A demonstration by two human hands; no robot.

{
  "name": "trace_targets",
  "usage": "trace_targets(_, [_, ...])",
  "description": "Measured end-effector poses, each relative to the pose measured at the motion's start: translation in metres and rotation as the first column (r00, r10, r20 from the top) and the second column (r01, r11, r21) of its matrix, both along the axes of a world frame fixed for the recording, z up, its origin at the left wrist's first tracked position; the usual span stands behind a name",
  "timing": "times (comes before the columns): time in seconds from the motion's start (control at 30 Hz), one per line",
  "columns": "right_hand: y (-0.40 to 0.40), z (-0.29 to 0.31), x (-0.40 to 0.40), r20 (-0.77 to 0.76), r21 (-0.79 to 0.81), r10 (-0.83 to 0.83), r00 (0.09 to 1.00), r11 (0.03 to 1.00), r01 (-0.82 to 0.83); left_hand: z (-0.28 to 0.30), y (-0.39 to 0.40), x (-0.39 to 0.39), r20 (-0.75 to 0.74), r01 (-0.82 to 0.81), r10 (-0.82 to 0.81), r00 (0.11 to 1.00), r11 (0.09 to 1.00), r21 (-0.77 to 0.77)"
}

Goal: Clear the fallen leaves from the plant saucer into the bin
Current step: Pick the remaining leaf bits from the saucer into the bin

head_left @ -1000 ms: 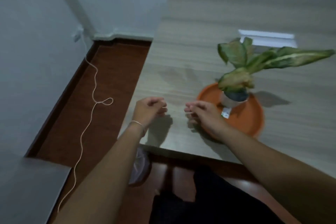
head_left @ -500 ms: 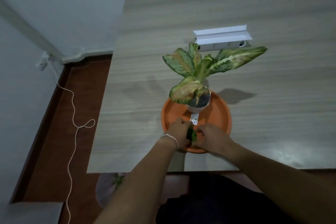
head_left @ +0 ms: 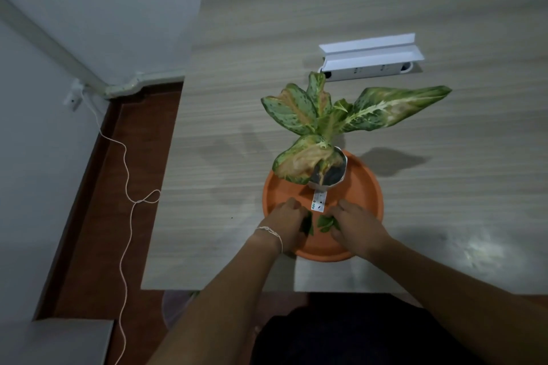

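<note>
hands now parted, leaves exposed

The table edge and left forearm hide most of the bin, lower centre; fingertips cover the leaves partly.

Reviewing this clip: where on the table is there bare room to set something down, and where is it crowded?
Bare: the table left of the saucer, and its right side beyond the plant. Crowded: the saucer's near half, where left hand and right hand gather leaves, and behind the plant, by the power strip.
</note>
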State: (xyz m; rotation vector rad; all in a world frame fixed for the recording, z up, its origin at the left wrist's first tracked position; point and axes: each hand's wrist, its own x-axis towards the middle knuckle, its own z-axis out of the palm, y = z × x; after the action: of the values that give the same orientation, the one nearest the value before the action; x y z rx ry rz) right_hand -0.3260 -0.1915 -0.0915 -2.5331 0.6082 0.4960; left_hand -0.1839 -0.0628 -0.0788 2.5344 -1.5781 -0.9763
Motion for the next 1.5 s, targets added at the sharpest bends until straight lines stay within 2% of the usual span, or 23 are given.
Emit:
trace_targets(0.13, [0.000, 0.004, 0.003, 0.003, 0.015, 0.013, 1.000, 1.000, -0.013, -0.007, -0.004, -0.004, 0.029, 0.031, -0.032, 0.999, 0.999, 0.020])
trace_targets(0.37, [0.004, -0.009, 0.003, 0.028, -0.004, 0.132, 0.991, 0.991, -0.132, -0.013, -0.008, -0.006, 0.030, -0.009, 0.009, 1.000, 1.000, 0.023])
trace_targets(0.57, [0.000, -0.010, 0.003, 0.091, 0.069, 0.085, 0.992, 0.993, -0.091, -0.015, -0.010, -0.012, 0.033, -0.094, 0.094, 0.995, 0.996, -0.009])
trace_targets(0.67, [0.000, -0.012, 0.004, 0.087, 0.083, 0.041, 0.995, 0.995, -0.048, -0.012, -0.011, -0.017, -0.002, -0.207, 0.208, 0.978, 0.977, -0.045])
trace_targets(0.87, [0.001, -0.016, 0.012, 0.023, 0.154, -0.111, 0.994, 0.982, 0.106, -0.012, -0.014, -0.022, -0.058, -0.478, 0.475, 0.878, 0.877, -0.052])
trace_targets(0.93, [0.001, -0.018, 0.014, 0.022, 0.244, -0.242, 0.970, 0.942, 0.230, -0.017, -0.012, -0.021, -0.106, -0.568, 0.561, 0.821, 0.822, -0.044])
trace_targets(0.97, [0.000, -0.017, 0.014, 0.006, 0.361, -0.378, 0.926, 0.864, 0.351, -0.017, -0.011, -0.021, -0.149, -0.617, 0.606, 0.781, 0.786, -0.040])
trace_targets(1.0, [-0.002, -0.013, 0.015, -0.044, 0.501, -0.529, 0.847, 0.722, 0.477, -0.017, -0.010, -0.020, -0.214, -0.683, 0.662, 0.718, 0.729, -0.034])
trace_targets(1.03, [-0.006, -0.009, 0.015, -0.122, 0.622, -0.652, 0.748, 0.537, 0.570, -0.014, -0.009, -0.019, -0.312, -0.775, 0.733, 0.605, 0.632, -0.017])
trace_targets(1.07, [-0.012, -0.004, 0.015, -0.197, 0.707, -0.729, 0.655, 0.357, 0.610, -0.009, -0.008, -0.016, -0.427, -0.865, 0.790, 0.440, 0.500, 0.034])
trace_targets(1.13, [-0.025, 0.004, 0.015, -0.309, 0.781, -0.804, 0.509, 0.091, 0.617, 0.003, -0.006, -0.011, -0.605, -0.942, 0.789, 0.109, 0.276, 0.190])
trace_targets(1.2, [-0.039, 0.010, 0.014, -0.406, 0.804, -0.818, 0.408, -0.108, 0.585, 0.010, -0.001, -0.004, -0.713, -0.932, 0.691, -0.121, 0.167, 0.321])
trace_targets(1.23, [-0.043, 0.012, 0.013, -0.438, 0.812, -0.814, 0.381, -0.175, 0.557, 0.011, 0.002, -0.001, -0.739, -0.918, 0.640, -0.209, 0.132, 0.374])
trace_targets(1.3, [-0.047, 0.013, 0.011, -0.485, 0.816, -0.801, 0.351, -0.270, 0.511, 0.014, 0.007, 0.003, -0.753, -0.898, 0.587, -0.296, 0.096, 0.429])
trace_targets(1.4, [-0.043, 0.014, 0.010, -0.538, 0.810, -0.768, 0.348, -0.357, 0.466, 0.015, 0.012, 0.006, -0.756, -0.878, 0.548, -0.359, 0.076, 0.472])
trace_targets(1.5, [-0.033, 0.015, 0.013, -0.576, 0.794, -0.737, 0.354, -0.402, 0.456, 0.016, 0.018, 0.007, -0.759, -0.865, 0.511, -0.403, 0.057, 0.498])
